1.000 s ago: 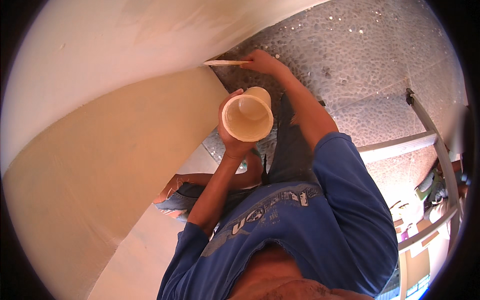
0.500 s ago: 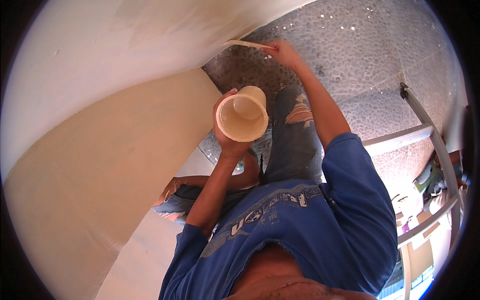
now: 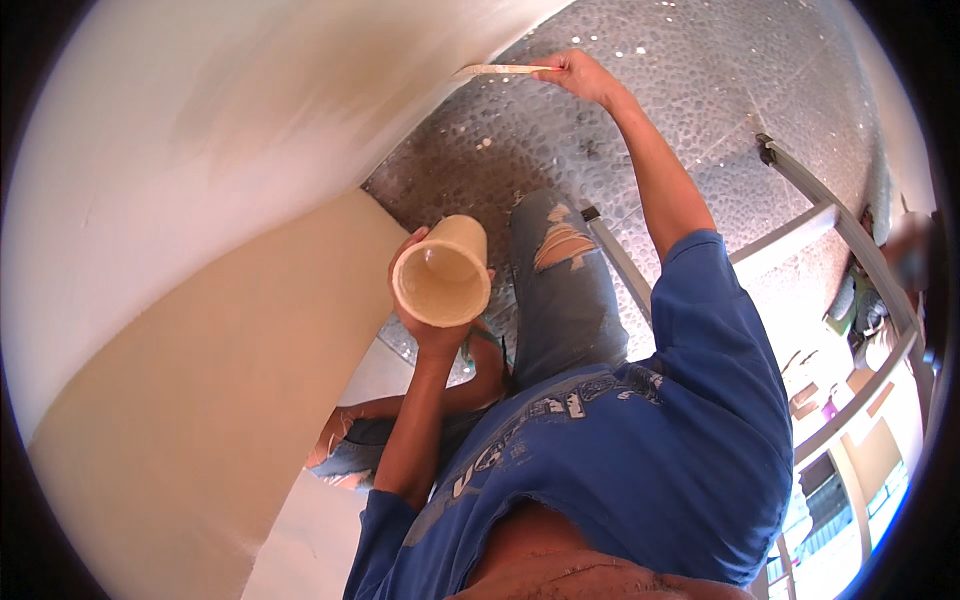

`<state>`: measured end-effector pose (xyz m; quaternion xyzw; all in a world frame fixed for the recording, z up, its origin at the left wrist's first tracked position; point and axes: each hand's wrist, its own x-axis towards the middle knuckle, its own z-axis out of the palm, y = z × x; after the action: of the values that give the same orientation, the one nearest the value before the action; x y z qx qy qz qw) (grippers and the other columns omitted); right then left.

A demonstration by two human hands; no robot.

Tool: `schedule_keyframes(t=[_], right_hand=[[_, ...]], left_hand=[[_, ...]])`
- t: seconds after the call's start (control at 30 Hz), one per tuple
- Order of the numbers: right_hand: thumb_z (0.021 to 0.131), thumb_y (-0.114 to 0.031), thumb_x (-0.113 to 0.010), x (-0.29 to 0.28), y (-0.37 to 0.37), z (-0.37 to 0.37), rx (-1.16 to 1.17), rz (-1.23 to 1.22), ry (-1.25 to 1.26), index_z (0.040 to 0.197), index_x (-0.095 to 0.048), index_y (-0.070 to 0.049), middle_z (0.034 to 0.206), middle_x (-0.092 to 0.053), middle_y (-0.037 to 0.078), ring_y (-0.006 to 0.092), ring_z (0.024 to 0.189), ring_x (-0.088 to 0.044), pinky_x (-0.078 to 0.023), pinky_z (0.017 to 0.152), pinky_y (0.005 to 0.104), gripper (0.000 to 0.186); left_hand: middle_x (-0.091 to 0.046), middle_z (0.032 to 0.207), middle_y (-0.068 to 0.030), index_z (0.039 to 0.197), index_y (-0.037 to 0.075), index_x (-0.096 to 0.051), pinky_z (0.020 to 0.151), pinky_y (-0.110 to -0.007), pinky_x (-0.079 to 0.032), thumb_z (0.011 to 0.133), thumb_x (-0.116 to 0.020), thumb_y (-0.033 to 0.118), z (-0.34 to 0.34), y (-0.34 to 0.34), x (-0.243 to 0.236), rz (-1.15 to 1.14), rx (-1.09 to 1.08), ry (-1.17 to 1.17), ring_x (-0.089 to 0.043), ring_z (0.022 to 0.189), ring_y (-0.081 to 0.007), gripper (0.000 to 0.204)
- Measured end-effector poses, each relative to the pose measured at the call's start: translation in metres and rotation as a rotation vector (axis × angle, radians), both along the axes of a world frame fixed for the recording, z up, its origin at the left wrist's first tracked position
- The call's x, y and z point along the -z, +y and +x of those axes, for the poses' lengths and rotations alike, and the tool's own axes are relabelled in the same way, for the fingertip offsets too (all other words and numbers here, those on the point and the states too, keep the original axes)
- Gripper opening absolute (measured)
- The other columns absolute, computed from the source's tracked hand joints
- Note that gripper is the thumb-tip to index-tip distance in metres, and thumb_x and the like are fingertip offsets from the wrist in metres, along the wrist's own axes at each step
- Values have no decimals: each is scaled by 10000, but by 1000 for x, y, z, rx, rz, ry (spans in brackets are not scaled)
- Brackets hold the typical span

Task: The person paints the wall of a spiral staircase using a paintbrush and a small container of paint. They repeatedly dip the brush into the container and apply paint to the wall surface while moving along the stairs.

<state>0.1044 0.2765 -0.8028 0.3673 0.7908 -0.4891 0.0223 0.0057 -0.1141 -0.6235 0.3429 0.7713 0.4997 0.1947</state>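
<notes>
My left hand [image 3: 432, 330] grips a cream-coloured paint cup [image 3: 443, 273] from below, its open mouth facing the camera, held close to the wall. My right hand [image 3: 585, 75] is stretched out with a thin, paint-smeared brush [image 3: 500, 69] pinched in its fingers. The brush tip touches the edge of the white curved wall [image 3: 250, 130]. A darker cream band of wall [image 3: 210, 400] lies below the white part.
A pebble-textured floor [image 3: 700, 90] lies far below. Metal scaffold bars [image 3: 830, 215] cross at the right and one runs beside my torn jeans. Another person [image 3: 350, 450] is partly visible beneath my left arm, close to the wall.
My right hand has carried the brush farther along the white wall's edge, arm more extended. The cup in my left hand has stayed near the wall while the view shifted.
</notes>
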Motion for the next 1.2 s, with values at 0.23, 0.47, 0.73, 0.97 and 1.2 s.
schedule_keyframes(t=[0.23, 0.47, 0.73, 0.97, 1.2], right_hand=[[944, -335, -746, -7, 77, 43, 72, 41, -15, 1245, -755, -176, 1003, -757, 43, 160, 920, -639, -502, 868, 333, 341], [940, -347, -760, -14, 128, 79, 126, 141, -23, 1265, -749, -171, 1012, -751, 10, 140, 935, -624, -498, 893, 326, 369], [937, -381, -759, -14, 197, 120, 231, 218, -76, 1265, -752, -184, 1031, -732, -3, 143, 957, -611, -489, 890, 324, 383], [933, -422, -756, 1, 229, 168, 424, 256, -16, 1265, -754, -183, 972, -679, -19, 115, 918, -568, -470, 840, 304, 409], [916, -445, -766, 11, 235, 177, 701, 231, 6, 1279, -743, -175, 911, -656, -16, 106, 852, -557, -467, 786, 299, 454]], left_hand=[[-511, 1430, -176, 1404, 16, -426, 1098, -447, -487, 649, -975, 99, 2, 0, 0, -15, 29, 13, -545, 1304, -296, 938], [-524, 1419, -168, 1403, 20, -432, 1088, -448, -484, 618, -997, 141, 4, -1, 4, -64, 23, 7, -546, 1300, -301, 974], [-528, 1414, -167, 1422, 31, -411, 1113, -463, -465, 605, -1006, 162, 5, -6, 10, -60, 43, 3, -540, 1307, -313, 1019], [-524, 1420, -174, 1428, 40, -401, 1110, -468, -470, 604, -1011, 188, 6, -3, 10, -99, 78, 10, -547, 1302, -324, 1036], [-518, 1423, -176, 1430, 41, -397, 1091, -461, -489, 625, -1001, 175, 11, -1, 10, -58, 83, -39, -549, 1300, -317, 1016]])
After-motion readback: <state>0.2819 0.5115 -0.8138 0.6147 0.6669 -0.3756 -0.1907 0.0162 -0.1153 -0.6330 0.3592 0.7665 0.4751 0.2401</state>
